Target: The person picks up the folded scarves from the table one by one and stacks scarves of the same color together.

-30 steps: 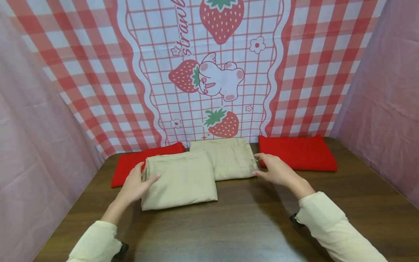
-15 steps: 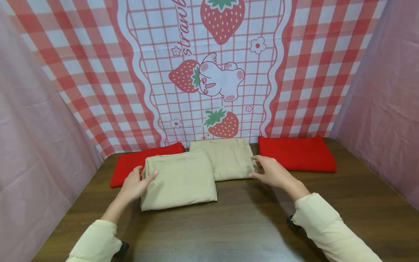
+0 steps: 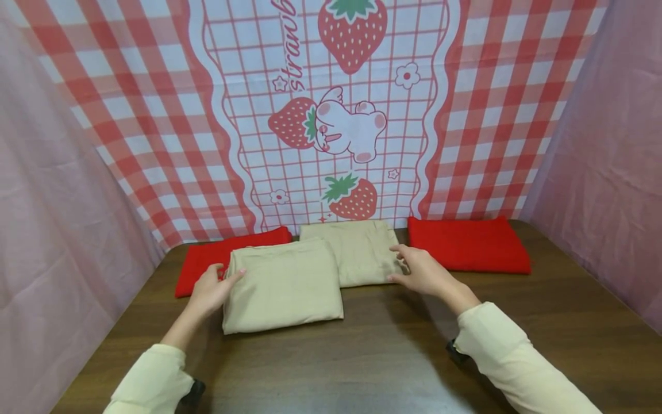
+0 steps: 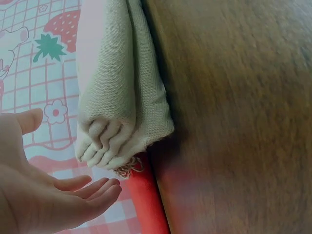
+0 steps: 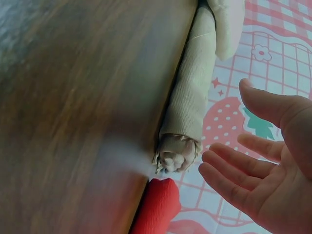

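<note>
Two folded beige cloths lie in the middle of the table. The nearer beige cloth [image 3: 284, 287] overlaps the left part of the farther beige cloth [image 3: 362, 253]. My left hand [image 3: 209, 290] is at the nearer cloth's left edge, thumb spread from the fingers. In the left wrist view this hand [image 4: 44, 195] appears apart from the fringed, layered edge. By the farther cloth's right edge is my right hand [image 3: 426, 273]; the right wrist view has its fingers [image 5: 239, 168] loosely bent, holding nothing.
A red folded cloth [image 3: 199, 264] lies at the back left, partly covered by the nearer beige one. Another red cloth [image 3: 468, 244] lies at the back right. Behind the brown table [image 3: 362, 362] hangs a strawberry-printed sheet [image 3: 403, 126]. Pink curtains [image 3: 605, 155] flank both sides.
My right hand has shifted slightly left, over the farther beige cloth's right edge. My left hand has drawn a little left and down. The cloths look unmoved.
</note>
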Available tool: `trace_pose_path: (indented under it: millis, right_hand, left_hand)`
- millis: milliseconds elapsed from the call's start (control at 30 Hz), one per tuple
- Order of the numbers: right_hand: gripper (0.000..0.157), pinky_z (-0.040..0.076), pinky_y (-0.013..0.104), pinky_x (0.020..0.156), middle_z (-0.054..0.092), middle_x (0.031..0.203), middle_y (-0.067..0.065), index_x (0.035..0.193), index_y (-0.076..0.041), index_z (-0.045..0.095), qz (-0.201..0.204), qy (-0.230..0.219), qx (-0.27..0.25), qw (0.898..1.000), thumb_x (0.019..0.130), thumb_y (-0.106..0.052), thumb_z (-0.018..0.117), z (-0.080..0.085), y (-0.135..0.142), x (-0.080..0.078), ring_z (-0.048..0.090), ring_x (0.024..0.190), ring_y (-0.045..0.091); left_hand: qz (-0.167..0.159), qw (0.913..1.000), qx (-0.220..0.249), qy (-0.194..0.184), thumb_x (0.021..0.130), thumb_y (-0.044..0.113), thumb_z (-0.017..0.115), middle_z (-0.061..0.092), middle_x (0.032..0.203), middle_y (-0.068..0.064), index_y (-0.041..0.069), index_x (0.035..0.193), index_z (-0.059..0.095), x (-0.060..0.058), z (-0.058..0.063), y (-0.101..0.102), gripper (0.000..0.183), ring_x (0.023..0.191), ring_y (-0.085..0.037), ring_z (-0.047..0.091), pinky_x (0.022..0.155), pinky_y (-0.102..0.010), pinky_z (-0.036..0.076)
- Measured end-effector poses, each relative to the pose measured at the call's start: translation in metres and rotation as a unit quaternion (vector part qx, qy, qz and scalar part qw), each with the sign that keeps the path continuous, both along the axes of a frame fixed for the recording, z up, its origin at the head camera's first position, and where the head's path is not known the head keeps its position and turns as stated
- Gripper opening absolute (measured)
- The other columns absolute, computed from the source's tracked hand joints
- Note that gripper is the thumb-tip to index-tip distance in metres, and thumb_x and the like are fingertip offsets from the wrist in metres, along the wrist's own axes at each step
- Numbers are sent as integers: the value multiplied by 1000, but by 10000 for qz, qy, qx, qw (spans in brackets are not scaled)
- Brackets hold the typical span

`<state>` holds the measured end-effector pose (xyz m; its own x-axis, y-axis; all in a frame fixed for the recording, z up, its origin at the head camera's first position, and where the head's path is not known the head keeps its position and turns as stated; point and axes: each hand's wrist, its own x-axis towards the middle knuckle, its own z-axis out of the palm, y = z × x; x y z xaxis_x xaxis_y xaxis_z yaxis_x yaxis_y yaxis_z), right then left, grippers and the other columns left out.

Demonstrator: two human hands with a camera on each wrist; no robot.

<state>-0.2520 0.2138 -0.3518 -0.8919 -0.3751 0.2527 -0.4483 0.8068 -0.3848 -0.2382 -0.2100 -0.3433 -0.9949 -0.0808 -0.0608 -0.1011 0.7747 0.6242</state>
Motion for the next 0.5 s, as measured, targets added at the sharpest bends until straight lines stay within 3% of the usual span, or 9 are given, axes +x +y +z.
trace_pose_path:
  millis: [500]
  right_hand:
    - [48,57,45,82,69,106,22,118,6,57,69,-197,-361,9991,83,-22,74,-3,-16,-3,69,92,32]
  left_hand:
    - [293,9974,608,-249,97,49,41,35,146,-31,-10,144,29,-1,2,-3,76,135,-45,34,113,-54,32]
